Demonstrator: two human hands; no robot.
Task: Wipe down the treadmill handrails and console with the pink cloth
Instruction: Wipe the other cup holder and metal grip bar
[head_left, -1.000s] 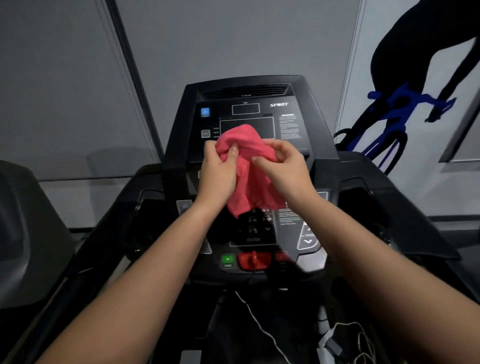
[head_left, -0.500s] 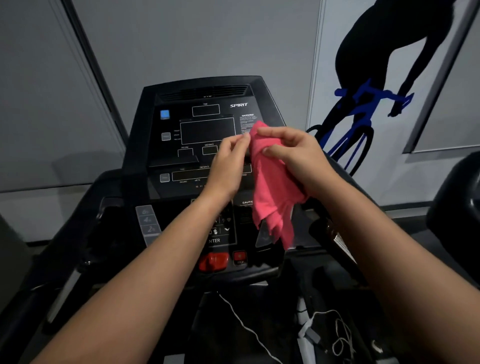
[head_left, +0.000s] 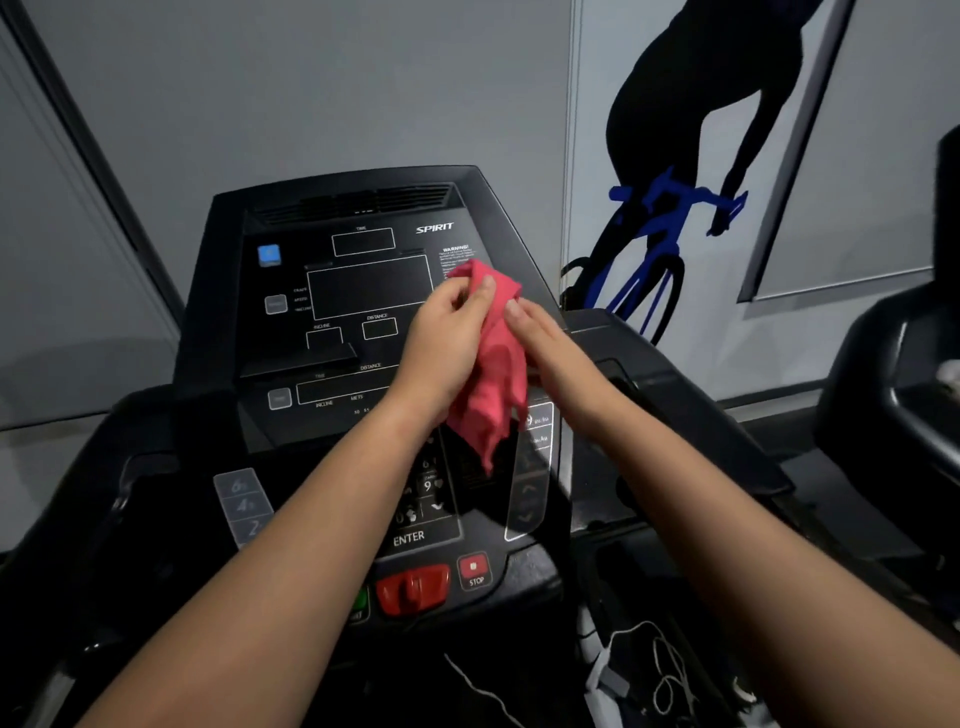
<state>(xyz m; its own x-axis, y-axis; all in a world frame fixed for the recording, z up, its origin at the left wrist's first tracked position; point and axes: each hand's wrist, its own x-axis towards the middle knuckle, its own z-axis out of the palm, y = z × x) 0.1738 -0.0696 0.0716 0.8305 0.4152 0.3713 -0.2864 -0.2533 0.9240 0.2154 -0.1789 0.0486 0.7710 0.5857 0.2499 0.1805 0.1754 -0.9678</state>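
Observation:
The pink cloth (head_left: 491, 384) hangs bunched in the air in front of the black treadmill console (head_left: 332, 312), just right of its dark display. My left hand (head_left: 447, 338) grips the cloth's top left, thumb on the fabric. My right hand (head_left: 543, 338) lies against the cloth's right side with fingers fairly straight; whether it pinches the fabric is hidden. The cloth's loose end dangles over the keypad (head_left: 423, 493). The right handrail (head_left: 665, 415) runs under my right forearm. The left handrail (head_left: 78, 519) lies dark at the left.
A red safety key (head_left: 413, 590) and a STOP button (head_left: 474, 569) sit at the console's lower edge. White cables (head_left: 649, 670) lie tangled below on the right. Another black machine (head_left: 898, 395) stands at the right. A grey wall with a cyclist graphic (head_left: 670, 208) is behind.
The cloth went from the console's middle to its right side. The left hand has closed on the cloth's top again, and the right hand has slid down along its right side.

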